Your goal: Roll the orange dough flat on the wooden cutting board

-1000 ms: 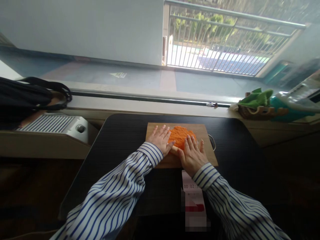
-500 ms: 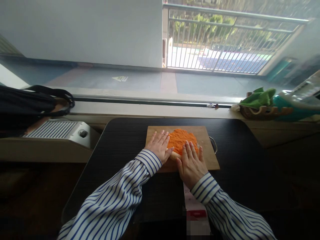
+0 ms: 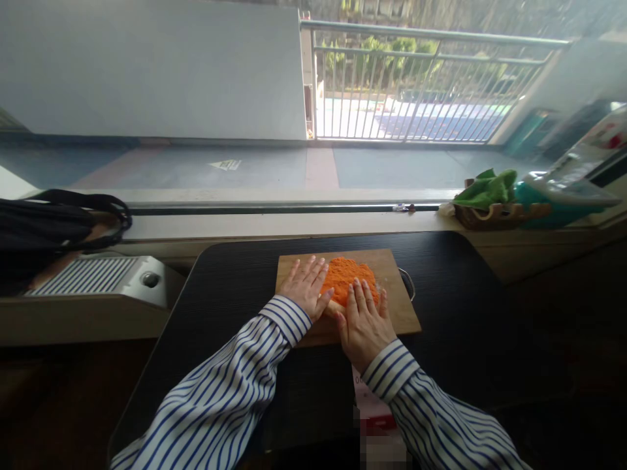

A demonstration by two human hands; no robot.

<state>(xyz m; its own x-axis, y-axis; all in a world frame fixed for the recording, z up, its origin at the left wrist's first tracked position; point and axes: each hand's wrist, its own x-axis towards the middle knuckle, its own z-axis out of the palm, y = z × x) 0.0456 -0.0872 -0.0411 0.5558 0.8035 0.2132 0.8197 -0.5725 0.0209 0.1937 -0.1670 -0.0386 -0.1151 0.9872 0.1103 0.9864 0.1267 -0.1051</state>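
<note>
A flat orange sheet of dough (image 3: 349, 277) with a rough surface lies on a wooden board (image 3: 401, 313). Across its near edge sits a light wooden rolling pin (image 3: 335, 307), seen only between my hands. My left hand (image 3: 304, 287) rests flat over the pin's left part, fingers stretched and palm down. On the right part lies my right hand (image 3: 365, 323), also open, its fingertips reaching over the dough. Both hands hide most of the pin, so its ends do not show.
The board stands on a black table (image 3: 235, 287), its metal handle (image 3: 407, 284) at the right. Behind is a window sill (image 3: 274, 225) with a basket (image 3: 494, 214) and green cloth (image 3: 490, 189). A white heater (image 3: 122, 281) and dark bag (image 3: 44, 222) are left.
The view has shifted, so the board and table appear slightly further left. Against the board, my hands and the rolling pin hold nearly the same place.
</note>
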